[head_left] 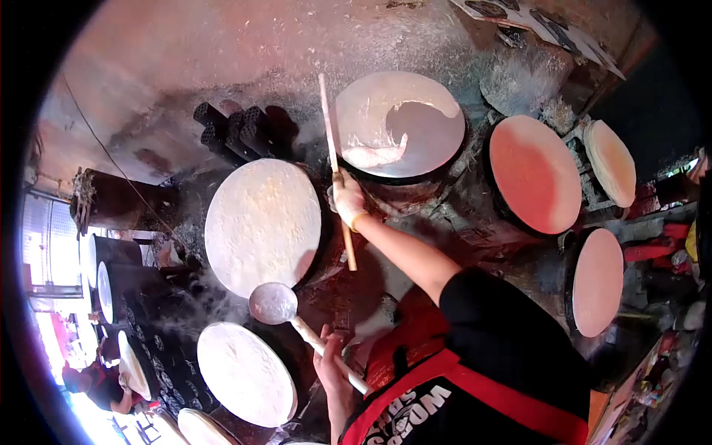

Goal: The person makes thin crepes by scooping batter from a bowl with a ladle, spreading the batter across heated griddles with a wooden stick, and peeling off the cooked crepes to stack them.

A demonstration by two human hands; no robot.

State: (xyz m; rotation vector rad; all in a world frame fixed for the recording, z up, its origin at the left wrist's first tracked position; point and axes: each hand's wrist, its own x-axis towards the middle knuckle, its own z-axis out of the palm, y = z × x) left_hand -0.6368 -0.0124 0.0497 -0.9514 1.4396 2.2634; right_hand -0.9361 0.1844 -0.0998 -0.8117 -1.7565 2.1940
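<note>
My right hand (348, 202) is closed around a long pale wooden stick (329, 126), beside a round griddle (434, 137). White batter or a thin sheet partly covers that griddle, with a grey curved area showing. Lower down, my left hand (335, 371) grips the handle of a ladle (273, 303). The ladle's round bowl overlaps the lower edge of a large griddle covered in a pale layer (261, 226). Below the ladle is another white-covered round griddle (247, 374).
At the right stand a reddish-lit round surface (535, 174) and two more pale rounds (610, 163), (598, 282). Dark perforated cylinders (241, 132) lie near the wall. Steam drifts at the left. Another person (104, 382) is beside more rounds at the lower left.
</note>
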